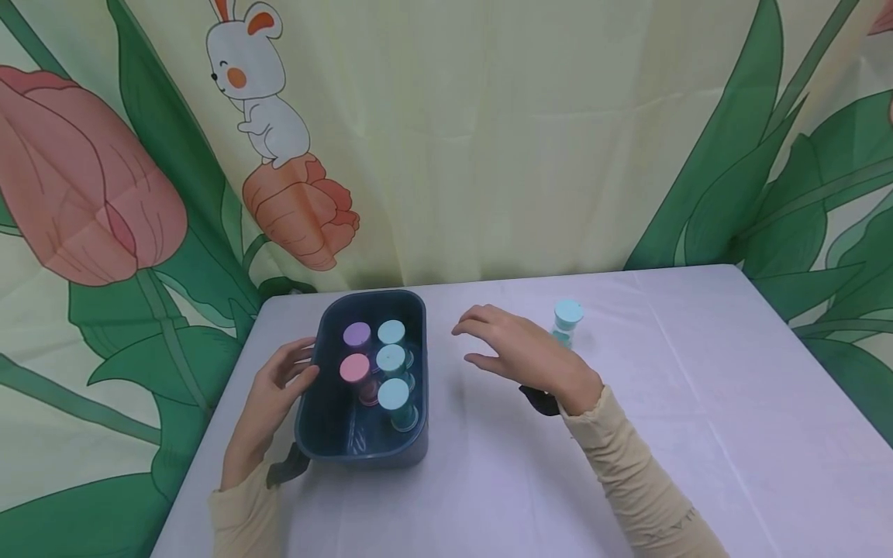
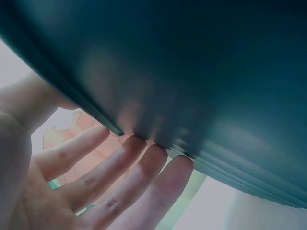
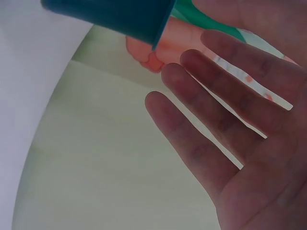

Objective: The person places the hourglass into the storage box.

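Note:
A dark blue bin [image 1: 324,430] stands on the table and holds several small sand timers. One has a purple cap [image 1: 357,335], one a pink cap [image 1: 355,368], and three light blue ones, such as the front sand timer [image 1: 395,397], line its right side. My left hand [image 1: 268,395] is at the bin's left side, its extended fingertips touching the outer wall [image 2: 192,86] in the left wrist view. Between the bin and a lone light blue sand timer [image 1: 568,314], my right hand [image 1: 526,353] hovers with fingers spread, holding nothing; its palm [image 3: 273,187] shows in the right wrist view.
A white cloth covers the table [image 1: 670,465]. Behind it hangs a curtain [image 1: 488,155] printed with tulips, leaves and a rabbit on a carrot. The lone sand timer stands near the back, beyond my right forearm.

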A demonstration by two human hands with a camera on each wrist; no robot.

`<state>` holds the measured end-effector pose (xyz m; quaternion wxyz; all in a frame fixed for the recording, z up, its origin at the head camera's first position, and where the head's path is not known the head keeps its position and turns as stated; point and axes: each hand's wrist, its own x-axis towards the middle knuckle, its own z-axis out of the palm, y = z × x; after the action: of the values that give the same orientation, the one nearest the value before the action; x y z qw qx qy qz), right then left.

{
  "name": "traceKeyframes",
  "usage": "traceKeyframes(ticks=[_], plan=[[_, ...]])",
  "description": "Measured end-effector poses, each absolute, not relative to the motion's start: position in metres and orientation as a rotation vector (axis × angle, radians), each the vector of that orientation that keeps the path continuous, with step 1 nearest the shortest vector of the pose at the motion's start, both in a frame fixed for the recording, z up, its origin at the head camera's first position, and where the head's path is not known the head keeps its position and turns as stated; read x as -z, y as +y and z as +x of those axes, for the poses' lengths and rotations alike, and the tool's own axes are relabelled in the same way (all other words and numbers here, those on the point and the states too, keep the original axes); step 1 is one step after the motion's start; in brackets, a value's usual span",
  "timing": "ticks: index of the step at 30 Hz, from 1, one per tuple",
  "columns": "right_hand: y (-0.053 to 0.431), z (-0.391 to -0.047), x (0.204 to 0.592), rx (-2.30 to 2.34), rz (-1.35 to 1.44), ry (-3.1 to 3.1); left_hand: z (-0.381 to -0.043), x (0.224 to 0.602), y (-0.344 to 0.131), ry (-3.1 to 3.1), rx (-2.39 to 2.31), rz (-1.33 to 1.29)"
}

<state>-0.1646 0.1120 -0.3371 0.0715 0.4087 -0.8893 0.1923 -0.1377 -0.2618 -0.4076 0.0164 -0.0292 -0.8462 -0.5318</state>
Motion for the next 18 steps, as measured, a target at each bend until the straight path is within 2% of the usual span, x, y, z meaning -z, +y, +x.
traceKeyframes(ticks=[18], plan=[[0.15,-0.178,0.349,-0.63,1.12,-2.691,-0.138,0.408,-0.261,-2.628,1.655,-0.086]])
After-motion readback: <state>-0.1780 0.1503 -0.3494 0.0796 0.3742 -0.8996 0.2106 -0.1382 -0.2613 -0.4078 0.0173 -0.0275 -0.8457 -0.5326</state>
